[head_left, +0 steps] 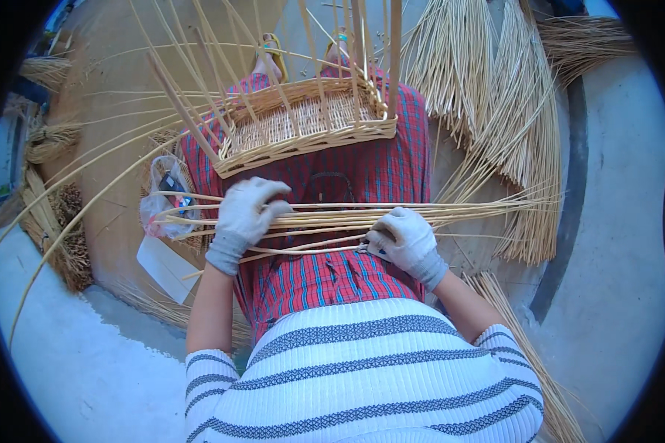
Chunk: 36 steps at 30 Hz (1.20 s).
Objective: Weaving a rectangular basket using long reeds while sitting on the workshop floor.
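Note:
A bundle of long, pale wicker rods (325,218) lies crosswise over the red checked cloth on my lap. My left hand (245,215), in a whitish glove, is closed around part of the bundle toward its left end, its fingers curled over the rods. At the right, my gloved right hand (408,242) is closed beside the lower rods. A small greyish thing shows under its fingers, too hidden to name. Beyond both hands, a rectangular wicker basket (307,151) with a woven base and tall upright stakes rests tilted on my knees.
Large bundles of wicker (521,140) lie on the floor at the right. A clear plastic bag (171,196) and a white card (167,267) are left of my lap. Long bent rods (77,229) reach leftward from the basket. Darker bundles (65,236) lie at far left.

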Tool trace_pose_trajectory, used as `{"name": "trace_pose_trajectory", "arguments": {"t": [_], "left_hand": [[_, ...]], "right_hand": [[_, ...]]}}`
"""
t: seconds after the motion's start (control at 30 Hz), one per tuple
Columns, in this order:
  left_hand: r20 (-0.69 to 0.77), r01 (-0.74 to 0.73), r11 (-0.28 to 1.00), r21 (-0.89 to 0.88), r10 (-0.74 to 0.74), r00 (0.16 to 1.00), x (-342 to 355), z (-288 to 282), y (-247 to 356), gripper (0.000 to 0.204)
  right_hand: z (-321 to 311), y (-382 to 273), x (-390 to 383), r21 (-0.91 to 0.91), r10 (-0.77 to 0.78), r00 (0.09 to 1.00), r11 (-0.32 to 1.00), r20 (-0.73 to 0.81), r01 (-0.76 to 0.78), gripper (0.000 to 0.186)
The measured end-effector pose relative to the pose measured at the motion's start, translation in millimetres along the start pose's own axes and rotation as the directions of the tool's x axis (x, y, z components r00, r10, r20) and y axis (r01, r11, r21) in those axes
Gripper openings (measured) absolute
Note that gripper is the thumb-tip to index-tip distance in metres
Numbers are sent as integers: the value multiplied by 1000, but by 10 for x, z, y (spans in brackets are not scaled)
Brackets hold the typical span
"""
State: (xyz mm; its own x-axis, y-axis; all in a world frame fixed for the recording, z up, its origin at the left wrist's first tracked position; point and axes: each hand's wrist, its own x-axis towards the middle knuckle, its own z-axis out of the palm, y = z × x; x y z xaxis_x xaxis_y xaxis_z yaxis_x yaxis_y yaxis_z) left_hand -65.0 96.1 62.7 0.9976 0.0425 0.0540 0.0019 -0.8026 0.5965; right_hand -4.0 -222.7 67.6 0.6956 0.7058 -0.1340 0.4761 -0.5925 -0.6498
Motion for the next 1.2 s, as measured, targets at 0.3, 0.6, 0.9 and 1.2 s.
{"name": "trace_pose_trajectory", "arguments": {"t": [0.3, 0.6, 0.9, 1.2], "left_hand": [[-89, -186, 981, -52, 181, 979, 363, 146, 819, 11], [-45, -134, 965, -225, 127, 991, 614, 298, 634, 17], [-252, 164, 746, -646, -411, 876, 484, 622, 492, 15], [252, 473, 466, -748, -460, 852, 1355, 895, 976, 44]], "right_hand": [[-1, -131, 286, 884, 247, 965, 429, 86, -188, 28], [-852, 353, 419, 830, 281, 843, 474, -459, 294, 14], [-1118, 1596, 503, 911, 610, 685, 346, -399, 222, 13], [-1030, 1627, 904, 989, 579, 810, 150, -97, 11, 9]]}}
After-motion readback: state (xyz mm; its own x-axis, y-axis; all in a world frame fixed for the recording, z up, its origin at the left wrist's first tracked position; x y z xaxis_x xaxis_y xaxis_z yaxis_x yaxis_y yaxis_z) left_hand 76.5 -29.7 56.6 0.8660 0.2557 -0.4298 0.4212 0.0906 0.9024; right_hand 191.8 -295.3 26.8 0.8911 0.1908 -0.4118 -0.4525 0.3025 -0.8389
